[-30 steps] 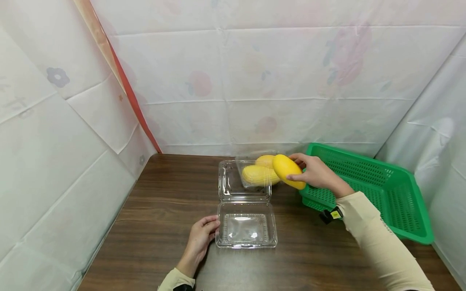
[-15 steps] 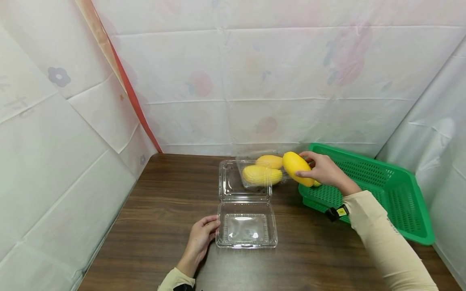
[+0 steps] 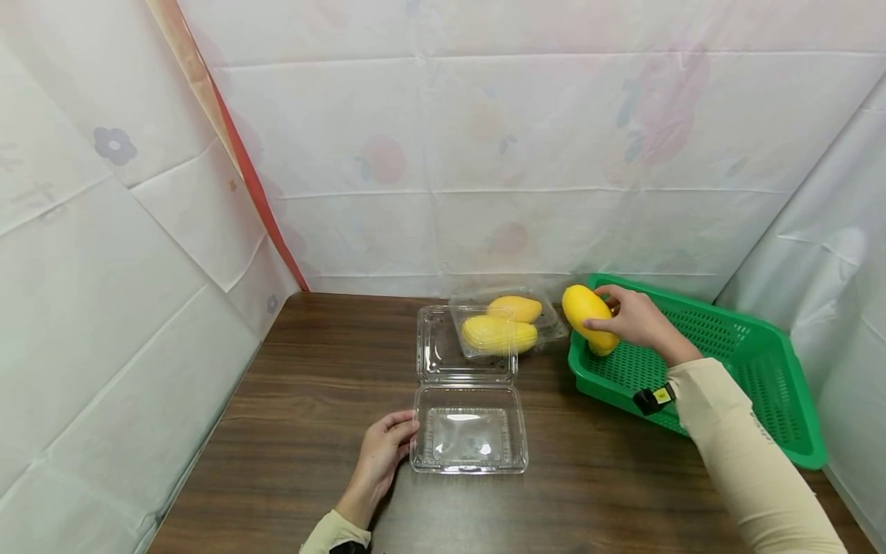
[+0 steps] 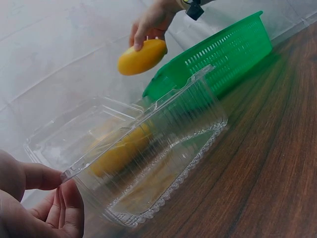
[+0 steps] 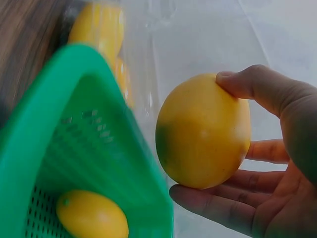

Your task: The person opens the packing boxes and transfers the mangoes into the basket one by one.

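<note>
My right hand (image 3: 637,319) holds a smooth yellow mango (image 3: 584,312) between thumb and fingers, over the left end of the green basket (image 3: 768,400). Below it, another mango (image 5: 91,215) lies inside the basket, as the right wrist view shows. My left hand (image 3: 381,454) pinches the left rim of a clear plastic clamshell box (image 3: 467,435), thumb above and fingers curled beneath. This box stands with its lid folded back, and its base holds nothing. In the left wrist view the pinching thumb (image 4: 42,176) is at the box's corner.
Behind the lid stands a second clear box (image 3: 557,329) with two yellow mangoes (image 3: 498,334) in it, partly seen through the lid. The brown wooden table (image 3: 291,431) meets white patterned sheets (image 3: 332,231) at the back and sides.
My right hand has carried the mango rightward, from beside the second box to over the basket's left end. The mangoes in that box now show fully. My left hand stays put.
</note>
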Demonstrator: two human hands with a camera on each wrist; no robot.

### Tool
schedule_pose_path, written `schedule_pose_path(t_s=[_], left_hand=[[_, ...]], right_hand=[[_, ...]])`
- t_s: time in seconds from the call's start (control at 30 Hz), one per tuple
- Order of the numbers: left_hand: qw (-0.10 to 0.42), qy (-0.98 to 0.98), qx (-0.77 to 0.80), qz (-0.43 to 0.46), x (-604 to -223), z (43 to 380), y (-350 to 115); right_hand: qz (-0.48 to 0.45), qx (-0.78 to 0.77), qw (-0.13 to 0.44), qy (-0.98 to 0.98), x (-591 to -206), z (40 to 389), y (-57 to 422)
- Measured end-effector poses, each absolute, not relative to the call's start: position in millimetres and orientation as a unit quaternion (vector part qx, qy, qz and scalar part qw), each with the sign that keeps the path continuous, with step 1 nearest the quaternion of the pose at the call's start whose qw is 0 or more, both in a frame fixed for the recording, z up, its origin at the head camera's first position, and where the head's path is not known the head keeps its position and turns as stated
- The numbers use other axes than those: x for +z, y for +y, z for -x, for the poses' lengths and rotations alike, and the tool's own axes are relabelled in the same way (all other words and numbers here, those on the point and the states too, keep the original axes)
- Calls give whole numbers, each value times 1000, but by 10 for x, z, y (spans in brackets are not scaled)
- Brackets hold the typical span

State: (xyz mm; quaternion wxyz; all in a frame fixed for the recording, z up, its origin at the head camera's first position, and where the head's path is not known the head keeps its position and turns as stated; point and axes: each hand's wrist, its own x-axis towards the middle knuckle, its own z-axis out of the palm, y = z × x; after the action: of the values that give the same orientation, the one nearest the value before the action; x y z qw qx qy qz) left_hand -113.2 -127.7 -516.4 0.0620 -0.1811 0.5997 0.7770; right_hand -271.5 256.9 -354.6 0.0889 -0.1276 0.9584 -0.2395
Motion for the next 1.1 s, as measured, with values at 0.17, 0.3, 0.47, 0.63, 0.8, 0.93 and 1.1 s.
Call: schedule_pose_path(t_s=[0.17,0.3,0.47,0.63,0.8,0.93,1.1], left_hand=[[60,599,776,187,-5170,1127,-1292],[60,597,778,186,-5180,1125,-1302],[61,595,780,183,-5190,1130,-1303],[59,594,781,185,-5181,1124,-1290],[58,594,781,183,-5183,1126,-1296],[59,592,784,180,-5186,1127,-1300],[57,591,783,187,-5167,1116,-1284]], right_hand=[[113,-223,95,964,-3599,2783,2729],[99,-219,94,966,-3652,2830,2868],[85,-220,109,966,-3724,2875,3024],[66,-229,125,963,-3763,2924,3157],[42,-242,137,960,-3819,3001,3275],[19,-248,151,957,-3900,3071,3359],[-5,-246,166,955,-3996,3106,3445]])
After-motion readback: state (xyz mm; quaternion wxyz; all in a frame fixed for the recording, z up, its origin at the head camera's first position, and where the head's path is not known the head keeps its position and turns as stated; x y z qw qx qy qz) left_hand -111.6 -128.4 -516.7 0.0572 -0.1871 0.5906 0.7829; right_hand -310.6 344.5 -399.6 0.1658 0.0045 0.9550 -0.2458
